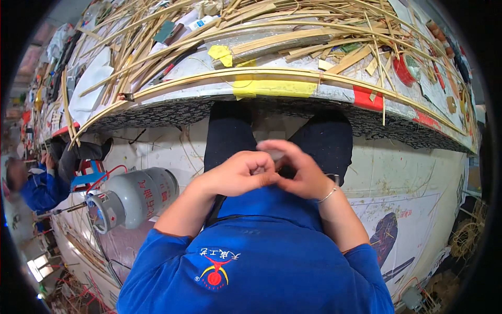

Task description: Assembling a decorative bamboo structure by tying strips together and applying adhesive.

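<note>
Counter (193,63) edge: near rim curves ahead of both hands, dark patterned cloth (172,112) below.
Room: gap above the legs (227,138), between hands and rim; gray gas cylinder (138,193) beyond left forearm (180,212); pale floor (389,167) right of legs.
Left hand (238,172): fingers curled, thumb about meeting the right's.
Right hand (306,175): fingers half-bent, blurred; cannot tell if either holds anything.
Long bamboo strip (272,69): along counter's near edge, ahead of fingers, well apart.
</note>
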The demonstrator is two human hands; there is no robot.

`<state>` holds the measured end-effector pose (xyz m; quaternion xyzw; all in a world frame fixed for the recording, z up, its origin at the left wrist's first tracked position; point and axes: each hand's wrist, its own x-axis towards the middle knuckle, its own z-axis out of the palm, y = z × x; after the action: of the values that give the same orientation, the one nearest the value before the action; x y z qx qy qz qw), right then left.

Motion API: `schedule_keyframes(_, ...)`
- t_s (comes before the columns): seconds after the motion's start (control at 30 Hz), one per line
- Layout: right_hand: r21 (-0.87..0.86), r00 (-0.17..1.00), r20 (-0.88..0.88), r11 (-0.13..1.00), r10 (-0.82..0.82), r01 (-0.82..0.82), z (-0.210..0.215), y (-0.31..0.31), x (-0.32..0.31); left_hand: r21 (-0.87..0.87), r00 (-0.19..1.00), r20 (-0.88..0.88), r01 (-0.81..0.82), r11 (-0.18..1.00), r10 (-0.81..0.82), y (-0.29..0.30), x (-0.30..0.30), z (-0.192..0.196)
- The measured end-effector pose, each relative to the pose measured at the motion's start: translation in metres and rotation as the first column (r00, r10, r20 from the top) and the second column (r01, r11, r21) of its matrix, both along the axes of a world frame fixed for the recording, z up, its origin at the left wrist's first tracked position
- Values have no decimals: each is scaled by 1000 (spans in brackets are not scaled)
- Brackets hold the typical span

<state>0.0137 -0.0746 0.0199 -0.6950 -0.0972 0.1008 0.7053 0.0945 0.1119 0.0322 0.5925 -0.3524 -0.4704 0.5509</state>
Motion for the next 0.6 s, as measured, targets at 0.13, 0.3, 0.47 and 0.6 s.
schedule_keyframes(0.13, 320, 979, -197, 947, 49, 17, -15, 10, -1, 10, 936, -286, -213, 977, 207, 3, 0, 8)
schedule_keyframes(0.3, -216, 997, 68, 976, -21, 36, -18, -5, -5, -120, 856, -353, -441, 889, 377, 28, 15, 3)
schedule_keyframes(0.47, -132, 875, -322, 932, -363, 338, -48, -49, -24, -307, 765, -384, -634, 709, 518, 57, 42, 15)
schedule_keyframes(0.6, -846, 920, 198, 415, -337, 334, -63, -85, -33, -192, 801, -48, -594, 781, 597, 65, 48, 18)
